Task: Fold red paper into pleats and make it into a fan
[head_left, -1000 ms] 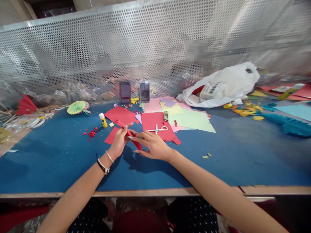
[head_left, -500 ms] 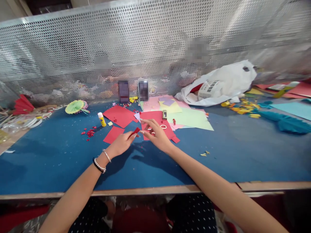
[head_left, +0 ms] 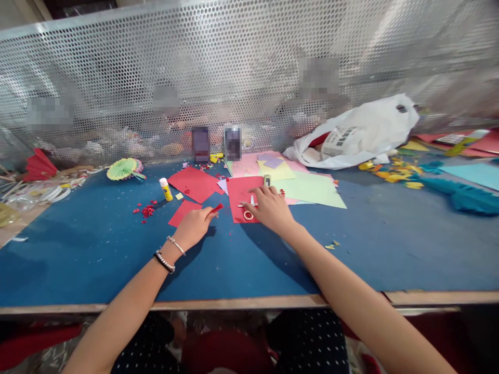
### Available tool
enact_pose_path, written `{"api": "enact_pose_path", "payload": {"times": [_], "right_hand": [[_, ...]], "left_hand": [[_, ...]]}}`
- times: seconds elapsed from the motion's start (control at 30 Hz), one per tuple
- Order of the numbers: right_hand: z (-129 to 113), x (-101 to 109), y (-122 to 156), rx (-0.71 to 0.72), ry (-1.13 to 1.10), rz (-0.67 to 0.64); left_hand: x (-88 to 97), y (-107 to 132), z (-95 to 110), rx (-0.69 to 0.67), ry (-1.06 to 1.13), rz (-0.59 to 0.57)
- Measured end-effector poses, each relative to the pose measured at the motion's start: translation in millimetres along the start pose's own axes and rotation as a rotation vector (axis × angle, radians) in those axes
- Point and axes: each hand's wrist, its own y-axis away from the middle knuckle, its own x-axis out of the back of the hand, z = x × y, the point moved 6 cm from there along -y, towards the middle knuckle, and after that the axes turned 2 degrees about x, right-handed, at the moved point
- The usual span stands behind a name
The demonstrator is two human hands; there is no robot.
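Note:
My left hand (head_left: 194,226) pinches a small folded piece of red paper (head_left: 215,209) just above the blue table (head_left: 97,249). My right hand (head_left: 270,208) lies on a red paper sheet (head_left: 239,189), fingers spread over white-handled scissors (head_left: 248,212). The scissors' handle loop shows by my fingers; the blades are partly hidden under the hand. A small stapler-like object (head_left: 267,180) sits just beyond my right hand.
More red sheets (head_left: 193,184), pink, yellow and green papers (head_left: 312,189), a yellow glue stick (head_left: 166,189) and red scraps (head_left: 146,211) lie around. A white plastic bag (head_left: 358,132) sits at the back right. A perforated metal screen (head_left: 249,78) closes the far edge.
My right hand let go of the folded red piece and moved forward onto the scissors. My left hand kept the piece and shifted slightly forward.

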Motion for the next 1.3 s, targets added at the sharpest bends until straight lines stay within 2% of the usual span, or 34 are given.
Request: {"api": "enact_pose_path", "payload": {"times": [0.1,0.2,0.3,0.47,0.6,0.73,0.9,1.07,1.2,1.3], "right_hand": [[15,-8,4,-0.090,0.232,-0.150],[11,-16,7,-0.062,0.243,-0.249],[2,-17,7,-0.008,0.195,-0.257],[0,-14,8,0.087,0.042,-0.249],[5,-16,8,0.138,0.018,-0.282],[6,-19,7,0.208,0.046,-0.275],[9,-18,6,0.223,0.004,-0.232],[3,-17,6,0.290,-0.023,-0.281],[5,-10,6,0.259,-0.057,-0.299],[8,-7,6,0.258,-0.027,-0.311]], "left_hand": [[2.6,-5,-8,0.035,0.096,0.041],[4.9,-7,-13,0.097,0.321,0.045],[7.7,-6,-16,0.162,0.583,0.050],[14.7,-5,-20,0.240,0.875,0.158],[13.5,-7,-17,0.224,1.093,0.109],[13.0,-6,-12,0.211,1.109,0.046],[13.7,-4,-10,0.233,1.063,0.027],[12.3,-5,-13,0.247,1.136,-0.014],[10.4,-5,-14,0.264,1.215,-0.056],[9.8,-4,-16,0.291,1.190,-0.038]]}}
